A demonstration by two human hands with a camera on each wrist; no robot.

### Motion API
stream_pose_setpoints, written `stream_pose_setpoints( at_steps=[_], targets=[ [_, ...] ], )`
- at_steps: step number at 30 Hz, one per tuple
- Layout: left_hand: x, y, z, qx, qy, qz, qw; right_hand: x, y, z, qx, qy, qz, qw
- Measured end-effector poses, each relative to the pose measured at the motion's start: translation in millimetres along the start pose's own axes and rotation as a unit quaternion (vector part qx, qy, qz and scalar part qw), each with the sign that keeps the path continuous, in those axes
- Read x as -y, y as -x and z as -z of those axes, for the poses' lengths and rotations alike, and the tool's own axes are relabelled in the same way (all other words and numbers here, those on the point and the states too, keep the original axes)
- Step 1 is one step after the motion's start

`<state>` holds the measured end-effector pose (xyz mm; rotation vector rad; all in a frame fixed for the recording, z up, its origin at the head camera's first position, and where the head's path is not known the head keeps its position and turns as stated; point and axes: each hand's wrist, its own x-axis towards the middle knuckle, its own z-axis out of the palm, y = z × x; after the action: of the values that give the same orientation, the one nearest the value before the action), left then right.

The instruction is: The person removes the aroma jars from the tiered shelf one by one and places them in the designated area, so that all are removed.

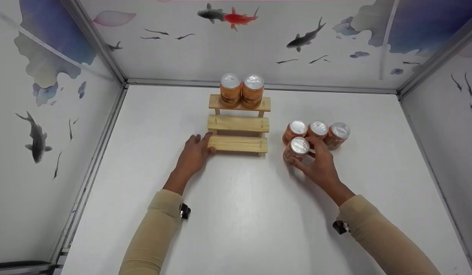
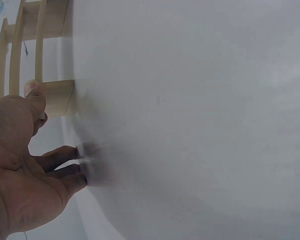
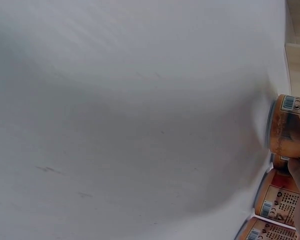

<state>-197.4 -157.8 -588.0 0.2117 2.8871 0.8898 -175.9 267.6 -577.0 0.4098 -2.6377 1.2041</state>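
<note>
A three-step wooden rack stands mid-table with two orange cans on its top step. My left hand lies flat on the table, fingers straight, thumb touching the left end of the lowest step. Right of the rack stand several orange cans with silver lids. My right hand grips the nearest can around its side; that can shows at the right edge of the right wrist view. The other cans stand just behind it.
The white table is boxed in by walls with fish pictures on the left, back and right. The cans stand close together, touching or nearly so.
</note>
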Motion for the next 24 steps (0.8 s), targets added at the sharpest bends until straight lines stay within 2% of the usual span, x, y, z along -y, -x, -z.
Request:
stream_pose_setpoints(
  at_steps=[5, 20, 24],
  targets=[
    [-1.2, 0.3, 1.1, -0.01, -0.011, -0.017, 0.9997, -0.1, 0.3, 0.4, 0.0, 0.006, 0.001, 1.0],
    [-0.9, -0.2, 1.7, 0.001, 0.0, 0.008, 1.0, -1.0, -1.2, 0.7, 0.006, 0.003, 0.002, 1.0],
    [0.2, -0.9, 0.9, 0.001, 0.002, 0.005, 1.0, -1.7, -0.4, 0.2, 0.006, 0.002, -0.002, 1.0]
  ],
)
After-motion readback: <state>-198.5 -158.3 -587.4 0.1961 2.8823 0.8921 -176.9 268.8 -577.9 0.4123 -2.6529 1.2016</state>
